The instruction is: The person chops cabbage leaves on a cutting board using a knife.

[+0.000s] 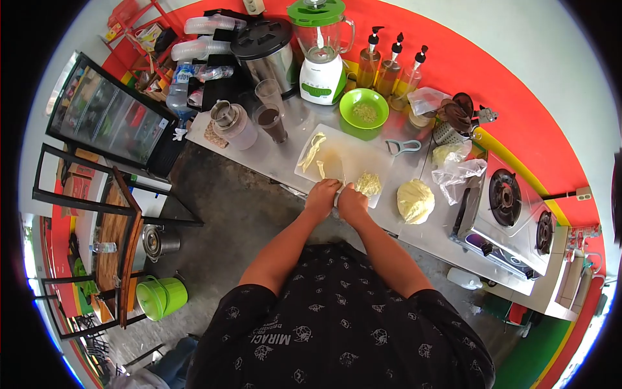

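On the white cutting board (382, 162), my two hands are close together at the near edge. My right hand (352, 203) is closed round a knife, whose thin blade (344, 170) shows only faintly against the board. My left hand (322, 198) has its fingers curled down on a pale piece, apparently cabbage, mostly hidden under them. Beside my right hand lies a heap of shredded cabbage (368, 184). Loose cabbage strips (312, 153) lie on the board's left part. A cut cabbage head (415, 201) rests on the counter to the right.
Behind the board stand a green bowl (348, 117) with shreds inside, a blender (321, 74) and several pump bottles (387, 70). A peeler (404, 146) lies at the board's far right corner. Left are a glass of dark liquid (271, 124) and a jug (237, 129); right, a gas stove (502, 223).
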Demonstrator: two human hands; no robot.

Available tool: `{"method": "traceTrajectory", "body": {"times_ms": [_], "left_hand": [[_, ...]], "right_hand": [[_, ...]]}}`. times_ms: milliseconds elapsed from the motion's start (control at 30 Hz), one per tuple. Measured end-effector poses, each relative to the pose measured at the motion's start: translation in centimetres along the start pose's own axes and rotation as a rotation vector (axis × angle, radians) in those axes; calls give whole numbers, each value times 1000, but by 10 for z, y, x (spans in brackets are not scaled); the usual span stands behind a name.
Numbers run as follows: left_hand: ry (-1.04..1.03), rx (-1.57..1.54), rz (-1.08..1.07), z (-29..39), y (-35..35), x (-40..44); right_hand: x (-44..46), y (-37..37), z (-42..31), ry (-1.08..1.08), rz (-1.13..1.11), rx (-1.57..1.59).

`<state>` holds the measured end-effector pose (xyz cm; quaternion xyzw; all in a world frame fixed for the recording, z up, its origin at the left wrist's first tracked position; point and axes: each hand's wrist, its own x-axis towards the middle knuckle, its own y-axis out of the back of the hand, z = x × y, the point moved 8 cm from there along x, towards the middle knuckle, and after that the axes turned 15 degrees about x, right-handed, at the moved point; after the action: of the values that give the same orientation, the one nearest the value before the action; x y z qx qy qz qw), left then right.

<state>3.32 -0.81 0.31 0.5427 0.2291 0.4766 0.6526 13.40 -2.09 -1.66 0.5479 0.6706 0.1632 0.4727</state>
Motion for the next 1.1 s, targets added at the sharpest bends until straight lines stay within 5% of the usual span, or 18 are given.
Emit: {"method": "traceTrajectory", "body": {"times_ms": [1100], "left_hand": [[-97, -19, -84, -24, -10, 26]], "right_hand": [[3, -16, 1, -87, 138, -15]]}}
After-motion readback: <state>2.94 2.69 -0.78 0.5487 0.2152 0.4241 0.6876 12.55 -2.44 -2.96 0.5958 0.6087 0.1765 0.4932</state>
